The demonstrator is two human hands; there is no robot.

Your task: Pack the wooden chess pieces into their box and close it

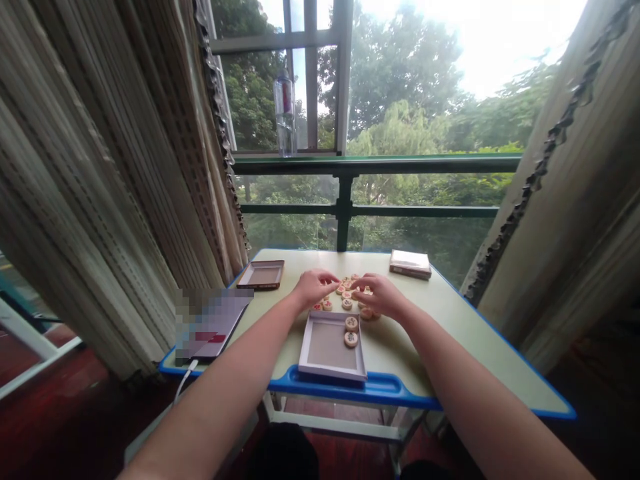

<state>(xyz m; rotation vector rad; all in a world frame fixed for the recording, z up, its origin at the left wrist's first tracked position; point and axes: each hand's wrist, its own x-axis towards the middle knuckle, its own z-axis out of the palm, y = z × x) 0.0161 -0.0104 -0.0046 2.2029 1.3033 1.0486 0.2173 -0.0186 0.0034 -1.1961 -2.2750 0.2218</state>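
Round wooden Chinese chess pieces [347, 304] lie in a loose cluster on the table, some with red characters. My left hand [316, 287] reaches in at the cluster's left edge, fingers stretched out and thumb apart. Across from it, my right hand [379, 295] is over the right side of the pieces with its fingers spread; it hides some of them. Neither hand visibly holds a piece. Nearer to me sits a shallow white box tray [306, 347], where two pieces with dark characters, one a Chinese chess piece [351, 339], rest along the right wall.
The pale table [480, 360] has a blue edge and a moulded groove in front. A second shallow box [261, 273] lies at the back left, a closed flat box [410, 263] at the back right. A blurred-out device [215, 330] with a white cable is at left. A bottle [285, 117] stands on the sill.
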